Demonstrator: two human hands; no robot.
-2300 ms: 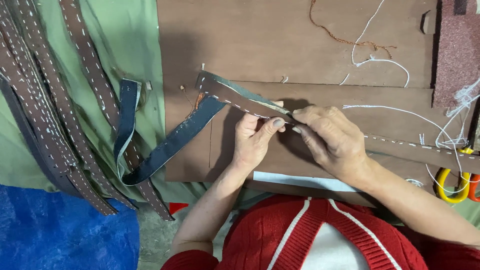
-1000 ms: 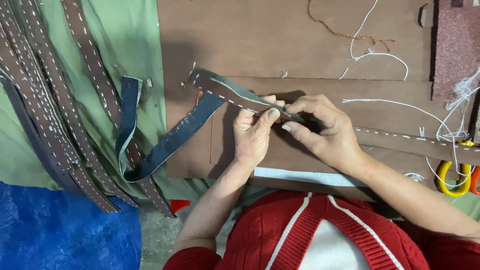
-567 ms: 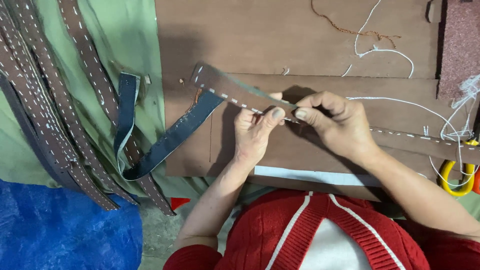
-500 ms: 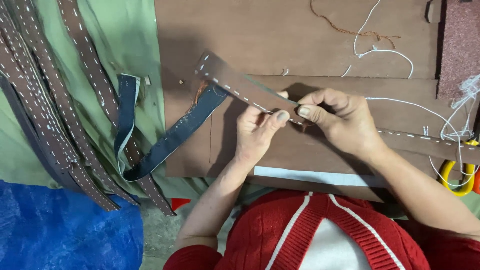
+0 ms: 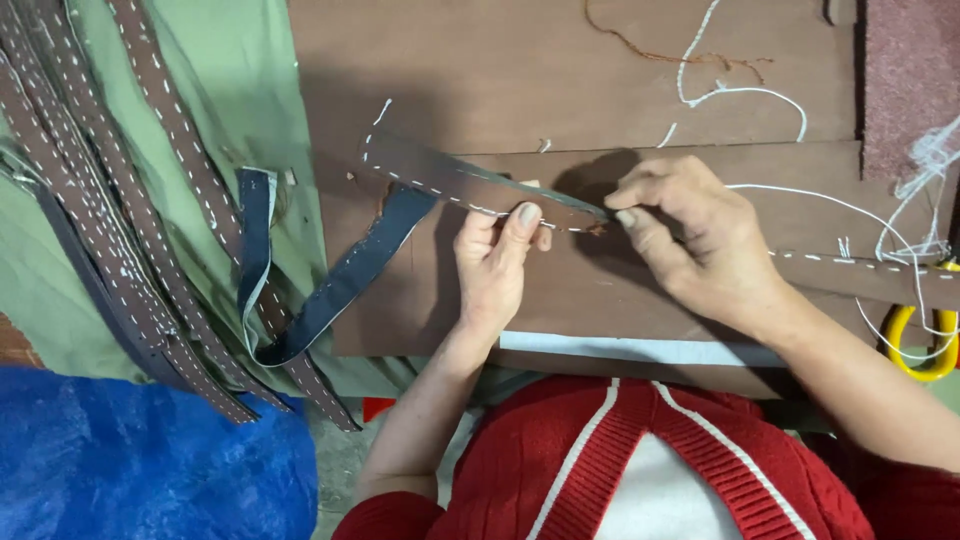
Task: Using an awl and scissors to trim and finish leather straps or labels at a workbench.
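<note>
A long brown leather strap [image 5: 440, 178] with white stitches along its edge lies across a brown wooden board [image 5: 560, 70]. My left hand [image 5: 495, 270] pinches the strap from below, thumb on its upper face. My right hand [image 5: 690, 240] grips the same strap just to the right, fingertips close to the left thumb. The strap's free end points up and left; its other part [image 5: 860, 275] runs on to the right past my right wrist. A white thread [image 5: 830, 205] trails from my right hand toward the right edge.
Several stitched brown straps [image 5: 120, 220] lie on green cloth [image 5: 240, 90] at left, with a dark blue strap [image 5: 340, 285] looped beside them. Blue sheet [image 5: 130, 460] at bottom left. Loose white and orange threads [image 5: 720, 70] at top, yellow-handled scissors [image 5: 915, 345] at right.
The strap's free left end has lifted and swung up and left. Both hands shifted slightly up along the strap, my right hand drawing thread taut.
</note>
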